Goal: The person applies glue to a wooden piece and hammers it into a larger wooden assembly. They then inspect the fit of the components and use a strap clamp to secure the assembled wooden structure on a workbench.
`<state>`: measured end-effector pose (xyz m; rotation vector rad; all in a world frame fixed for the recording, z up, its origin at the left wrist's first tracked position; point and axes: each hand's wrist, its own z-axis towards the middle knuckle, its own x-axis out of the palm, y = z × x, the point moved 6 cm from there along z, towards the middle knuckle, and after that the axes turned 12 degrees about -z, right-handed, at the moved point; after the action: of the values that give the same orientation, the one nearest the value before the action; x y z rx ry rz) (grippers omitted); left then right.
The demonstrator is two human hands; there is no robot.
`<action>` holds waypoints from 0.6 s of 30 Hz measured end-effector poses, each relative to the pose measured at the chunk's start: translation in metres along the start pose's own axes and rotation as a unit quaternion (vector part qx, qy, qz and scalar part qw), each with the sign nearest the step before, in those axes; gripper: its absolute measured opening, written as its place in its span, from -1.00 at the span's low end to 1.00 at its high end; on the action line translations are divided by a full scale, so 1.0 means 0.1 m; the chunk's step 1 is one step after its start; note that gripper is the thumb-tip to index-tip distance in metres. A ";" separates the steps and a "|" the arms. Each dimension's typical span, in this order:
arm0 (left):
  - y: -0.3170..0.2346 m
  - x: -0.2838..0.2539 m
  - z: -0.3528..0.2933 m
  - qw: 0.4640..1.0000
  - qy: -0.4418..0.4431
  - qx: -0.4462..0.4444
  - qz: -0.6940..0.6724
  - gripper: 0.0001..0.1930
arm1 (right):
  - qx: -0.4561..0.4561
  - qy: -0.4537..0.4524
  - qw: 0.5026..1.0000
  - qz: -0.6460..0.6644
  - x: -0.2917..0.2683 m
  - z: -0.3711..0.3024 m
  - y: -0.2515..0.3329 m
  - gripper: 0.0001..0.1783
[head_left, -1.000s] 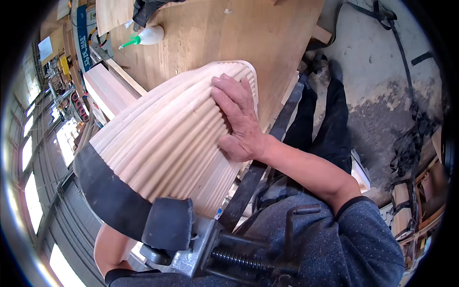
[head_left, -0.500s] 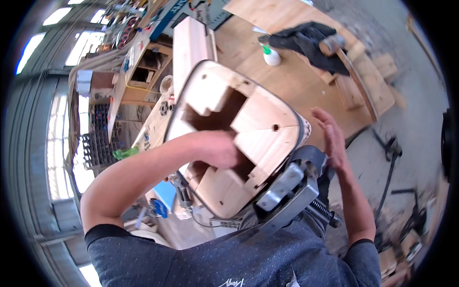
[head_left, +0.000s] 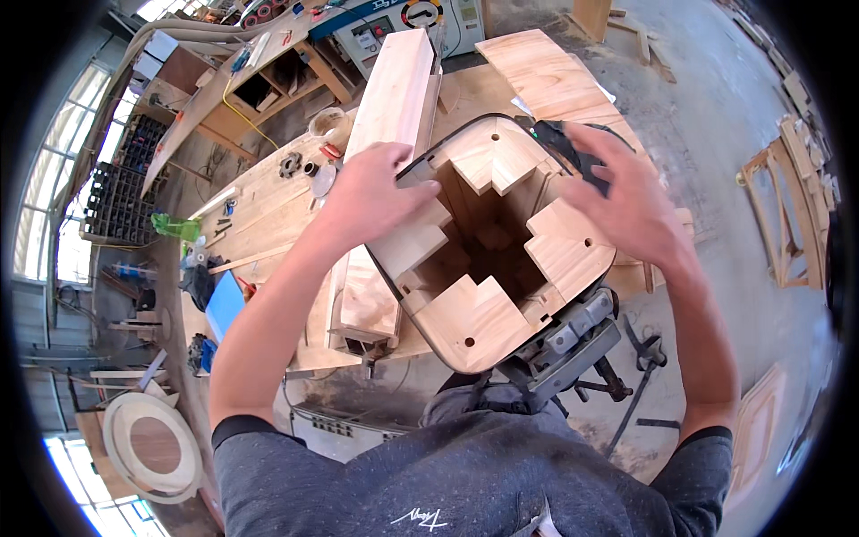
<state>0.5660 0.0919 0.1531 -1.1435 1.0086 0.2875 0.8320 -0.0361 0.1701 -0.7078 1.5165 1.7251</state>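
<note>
A hollow wooden box (head_left: 474, 324) with rounded corners and a dark band around its rim stands in front of me. Stepped wooden blocks fill its corners around a deep cross-shaped opening (head_left: 488, 242); round holes show in several of them. Over the box's left edge is my left hand (head_left: 371, 192), thumb and fingers apart, holding nothing. My right hand (head_left: 631, 201) hovers by the right edge with spread, slightly curved fingers, a little blurred. Whether either hand touches the rim I cannot tell. A metal clamp or vise (head_left: 573, 336) sits against the box's near right side.
A long wooden beam (head_left: 389, 94) lies behind the box on the left. The workbench (head_left: 268, 242) at left carries small parts and a blue flat piece (head_left: 231, 306). Wide boards (head_left: 550, 76) and a dark cloth (head_left: 586, 157) lie beyond the box. A wooden frame (head_left: 787, 210) stands far right.
My left hand has come out of the opening to the left edge. My right hand has moved up over the right edge. The view has shifted, and the box appears turned.
</note>
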 end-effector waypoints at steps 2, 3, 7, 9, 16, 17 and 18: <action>-0.09 0.12 0.15 0.996 0.060 -0.071 -0.007 -0.45 | -0.048 0.006 0.989 -0.138 0.16 0.19 0.23 -0.08; -0.08 0.16 0.23 0.994 0.086 -0.073 0.005 -0.49 | -0.049 0.015 0.986 -0.157 0.28 0.27 0.30 -0.06; -0.09 0.24 0.43 0.987 0.144 -0.056 0.051 -0.62 | -0.030 0.086 0.967 -0.237 0.61 0.54 0.43 -0.09; -0.12 0.27 0.41 0.989 0.130 -0.036 0.063 -0.68 | -0.028 0.093 0.960 -0.262 0.72 0.55 0.37 -0.20; -0.10 0.29 0.43 0.986 0.148 -0.026 0.077 -0.68 | -0.068 0.036 0.957 -0.280 0.78 0.50 0.32 -0.12; -0.08 0.27 0.43 0.985 0.143 -0.004 0.093 -0.68 | -0.060 0.039 0.956 -0.283 0.78 0.50 0.36 -0.09; -0.06 0.28 0.43 0.986 0.146 -0.002 0.079 -0.66 | -0.054 0.039 0.956 -0.285 0.78 0.49 0.37 -0.09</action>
<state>0.6072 0.1183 0.1372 -1.1327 1.3615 0.2518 0.7592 0.0230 0.1375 -1.1524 1.1201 1.3512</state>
